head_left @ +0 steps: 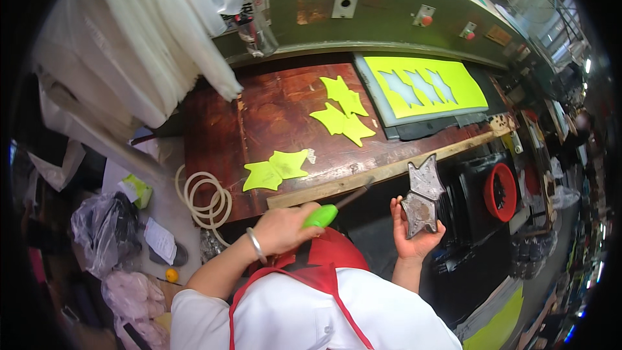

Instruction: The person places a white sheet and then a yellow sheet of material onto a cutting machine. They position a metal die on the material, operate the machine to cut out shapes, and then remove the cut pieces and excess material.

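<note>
My left hand [280, 228], with a metal bangle at its wrist, is wrapped round the green handle of a screwdriver [320, 216]. Its thin shaft points up and right, across the table's front edge. In my right hand [416, 241] a metal cutting die [424, 196] stands upright, its outline like two joined pointed stars; fingers and thumb grip its lower part. Matching neon-yellow cut pieces lie on the brown table: one at the front left [276, 170], two touching near the middle [343, 123]. The screwdriver tip and the die are apart.
A neon-yellow sheet [466, 91] with three cut-out holes lies on a white board [383, 109] at the back right. A green machine beam [382, 10] with buttons runs behind. White hose coils [206, 199] hang left; a red round basket [499, 192] stands right. White sheeting [129, 39] hangs upper left.
</note>
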A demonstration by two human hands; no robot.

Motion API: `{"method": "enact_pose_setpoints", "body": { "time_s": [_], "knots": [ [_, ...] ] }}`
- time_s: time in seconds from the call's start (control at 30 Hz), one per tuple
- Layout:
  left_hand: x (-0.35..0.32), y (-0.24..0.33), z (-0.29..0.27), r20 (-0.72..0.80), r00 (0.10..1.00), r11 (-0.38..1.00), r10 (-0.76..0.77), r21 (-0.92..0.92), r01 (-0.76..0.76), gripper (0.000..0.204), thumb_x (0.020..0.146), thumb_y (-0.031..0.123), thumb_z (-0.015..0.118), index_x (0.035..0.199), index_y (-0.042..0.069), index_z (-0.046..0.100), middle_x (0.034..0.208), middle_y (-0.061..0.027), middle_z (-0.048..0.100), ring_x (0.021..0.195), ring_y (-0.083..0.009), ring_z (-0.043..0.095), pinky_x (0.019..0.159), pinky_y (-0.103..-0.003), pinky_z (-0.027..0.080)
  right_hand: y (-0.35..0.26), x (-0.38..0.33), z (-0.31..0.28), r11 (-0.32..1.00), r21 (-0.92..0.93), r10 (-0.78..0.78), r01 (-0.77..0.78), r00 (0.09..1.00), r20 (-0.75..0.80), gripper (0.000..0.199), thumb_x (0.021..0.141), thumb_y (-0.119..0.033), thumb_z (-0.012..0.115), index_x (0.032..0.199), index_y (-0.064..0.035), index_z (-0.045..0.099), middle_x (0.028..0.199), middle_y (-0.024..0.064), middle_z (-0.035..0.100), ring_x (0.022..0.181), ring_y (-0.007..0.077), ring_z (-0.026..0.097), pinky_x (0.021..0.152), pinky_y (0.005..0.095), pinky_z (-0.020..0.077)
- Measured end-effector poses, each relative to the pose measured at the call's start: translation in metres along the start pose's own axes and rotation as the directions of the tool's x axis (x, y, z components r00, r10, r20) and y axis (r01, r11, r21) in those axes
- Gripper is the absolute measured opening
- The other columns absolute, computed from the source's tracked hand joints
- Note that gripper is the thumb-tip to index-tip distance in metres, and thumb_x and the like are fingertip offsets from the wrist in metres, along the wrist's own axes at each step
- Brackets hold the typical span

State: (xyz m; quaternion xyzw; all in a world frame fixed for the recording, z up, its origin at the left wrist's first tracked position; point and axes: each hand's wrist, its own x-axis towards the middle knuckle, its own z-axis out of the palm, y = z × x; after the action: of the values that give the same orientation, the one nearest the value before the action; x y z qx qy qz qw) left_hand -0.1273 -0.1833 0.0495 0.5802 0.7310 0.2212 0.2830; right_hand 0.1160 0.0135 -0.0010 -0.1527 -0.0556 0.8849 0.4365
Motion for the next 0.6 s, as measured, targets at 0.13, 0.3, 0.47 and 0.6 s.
{"method": "enact_pose_setpoints", "body": {
  "time_s": [0.13,0.3,0.47,0.6],
  "knots": [
    [-0.045,-0.034,-0.013,-0.241,0.955,0.984,-0.171,-0.089,0.154,0.045,0.092,0.042,0.053,0.128,0.014,0.05,0.092,-0.0225,0.065,0.084,-0.042,0.062,0.071,-0.049,0.049,-0.007,0.001,-0.002,0.993,-0.12,-0.009,0.013,0.999,0.034,0.076,0.071,-0.037,0.061,0.132,0.0059,0.045,0.125,0.0306,0.051,0.118,0.0491,0.048,0.109,0.0531,0.0362],
    [-0.089,-0.059,-0.024,-0.143,0.857,0.861,-0.496,0.048,0.506,0.039,0.094,0.043,0.051,0.117,0.012,0.053,0.081,-0.0233,0.065,0.077,-0.0446,0.062,0.07,-0.053,0.047,-0.012,0.012,-0.001,0.952,-0.303,-0.007,0.035,0.996,0.091,0.077,0.076,-0.036,0.056,0.138,0.0061,0.038,0.131,0.031,0.048,0.124,0.0465,0.046,0.111,0.0494,0.0354],
    [-0.106,-0.064,-0.033,-0.13,0.78,0.789,-0.612,-0.038,0.613,0.038,0.094,0.045,0.051,0.102,0.009,0.06,0.075,-0.0212,0.065,0.074,-0.0432,0.062,0.068,-0.052,0.047,-0.004,0.033,0.001,0.96,-0.279,0.021,0.03,0.984,0.177,0.075,0.079,-0.033,0.054,0.137,0.0107,0.036,0.134,0.0352,0.043,0.128,0.0497,0.04,0.112,0.051,0.0327],
    [-0.114,-0.061,-0.038,-0.134,0.774,0.777,-0.619,0.037,0.629,0.037,0.094,0.044,0.052,0.104,0.009,0.059,0.074,-0.0205,0.065,0.074,-0.0428,0.062,0.067,-0.052,0.047,0.01,0.046,0.005,0.961,-0.277,0.062,-0.016,0.985,0.158,0.074,0.078,-0.031,0.055,0.137,0.0088,0.037,0.135,0.0326,0.044,0.127,0.0496,0.042,0.112,0.0517,0.0334]
  ]
}}
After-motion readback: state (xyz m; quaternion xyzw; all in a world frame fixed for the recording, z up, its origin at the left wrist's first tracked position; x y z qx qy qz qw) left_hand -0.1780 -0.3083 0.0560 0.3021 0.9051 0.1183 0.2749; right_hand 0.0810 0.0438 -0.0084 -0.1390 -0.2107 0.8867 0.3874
